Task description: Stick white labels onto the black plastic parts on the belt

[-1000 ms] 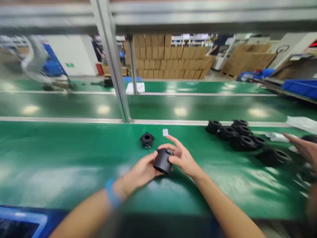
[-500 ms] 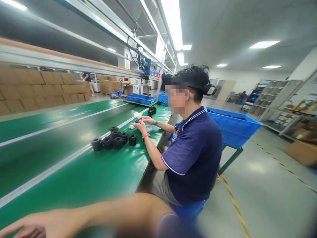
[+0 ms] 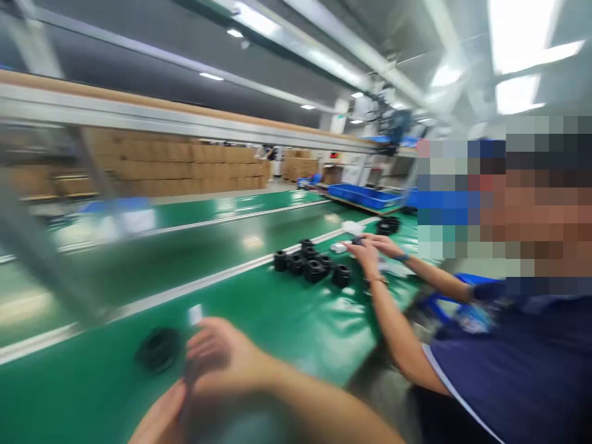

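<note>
My right hand (image 3: 231, 357) is closed, its fingers curled over something dark and blurred. A small white piece (image 3: 195, 314) sticks up at those fingertips; whether it is part of the dark thing I cannot tell. From the bottom edge my left hand (image 3: 160, 413) reaches up, fingers together, against the same dark thing. Much of the left hand is cut off by the frame. Beside my hands, to the left, a black ring-shaped part (image 3: 160, 349) lies on the green work surface (image 3: 245, 320).
A co-worker's hands (image 3: 370, 253) handle a small dark part at right, near white pieces (image 3: 339, 247). Several black cylindrical parts (image 3: 314, 270) stand between us. Beyond are a blue tray (image 3: 363, 196) and stacked cartons (image 3: 185, 161). A metal post (image 3: 46, 259) blurs at left.
My view has swung left, so the co-worker now sits at the right edge. My right hand has gone from stretched out to curled, and my left hand has come into view.
</note>
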A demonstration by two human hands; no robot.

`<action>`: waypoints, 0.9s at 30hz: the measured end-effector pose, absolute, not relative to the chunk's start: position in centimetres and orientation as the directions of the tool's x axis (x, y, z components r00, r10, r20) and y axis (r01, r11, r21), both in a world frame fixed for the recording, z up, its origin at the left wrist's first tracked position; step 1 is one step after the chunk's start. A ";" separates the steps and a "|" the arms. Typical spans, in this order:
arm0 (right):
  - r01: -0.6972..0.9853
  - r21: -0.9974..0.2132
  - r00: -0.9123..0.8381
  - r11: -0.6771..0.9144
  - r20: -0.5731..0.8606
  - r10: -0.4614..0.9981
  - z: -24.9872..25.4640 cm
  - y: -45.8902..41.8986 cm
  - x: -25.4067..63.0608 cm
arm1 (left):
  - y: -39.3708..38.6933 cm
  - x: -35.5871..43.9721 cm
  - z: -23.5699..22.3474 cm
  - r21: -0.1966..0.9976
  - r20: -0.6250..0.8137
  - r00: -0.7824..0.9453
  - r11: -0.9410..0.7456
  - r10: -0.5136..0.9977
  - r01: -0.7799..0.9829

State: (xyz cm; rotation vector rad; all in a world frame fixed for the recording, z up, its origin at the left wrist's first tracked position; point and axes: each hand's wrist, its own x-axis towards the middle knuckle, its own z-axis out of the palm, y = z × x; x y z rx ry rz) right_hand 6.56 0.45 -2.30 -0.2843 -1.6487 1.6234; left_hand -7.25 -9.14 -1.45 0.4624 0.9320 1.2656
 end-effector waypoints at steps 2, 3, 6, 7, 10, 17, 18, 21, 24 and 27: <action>-0.322 -0.927 -0.566 0.195 0.353 0.745 -1.5 0.2 7.1 | -9.6 -7.5 -1.6 0.702 -0.373 0.056 0.321 0.926 -0.636; -0.330 -0.928 -0.562 0.175 0.342 0.753 -1.1 0.5 7.5 | -9.4 -7.5 -1.7 0.686 -0.373 0.037 0.302 0.927 -0.662; -0.237 -0.964 -0.602 0.116 0.240 0.761 -1.1 1.8 8.0 | -8.5 -7.7 -2.1 0.585 -0.277 0.158 0.296 0.948 -0.755; -0.205 -0.975 -0.625 0.087 0.199 0.755 -1.3 2.1 8.0 | -8.3 -7.8 -2.2 0.564 -0.247 0.181 0.293 0.952 -0.772; -0.116 -0.993 -0.676 0.028 0.100 0.730 -1.8 1.9 7.8 | -8.3 -7.9 -2.4 0.542 -0.222 0.197 0.288 0.955 -0.789; -0.032 -0.999 -0.625 -0.026 -0.001 0.781 -1.4 0.6 7.1 | -8.6 -7.9 -2.9 0.512 -0.180 0.245 0.304 0.953 -0.804; -0.026 -0.999 -0.607 -0.025 -0.005 0.795 -1.3 0.6 7.0 | -8.6 -7.9 -2.8 0.486 -0.179 0.267 0.321 0.947 -0.813; -0.022 -1.000 -0.578 -0.020 -0.004 0.816 -1.0 0.2 7.0 | -8.5 -7.7 -2.1 0.389 -0.133 0.330 0.355 0.935 -0.850; -0.020 -0.999 -0.627 -0.043 -0.021 0.779 -0.8 -0.2 7.0 | -8.6 -7.1 -1.2 0.362 -0.078 0.378 0.379 0.923 -0.851; -0.043 -0.995 -0.697 -0.085 -0.031 0.717 -0.7 -0.4 7.1 | -9.0 -6.7 -1.1 0.442 -0.122 0.446 0.451 0.887 -0.775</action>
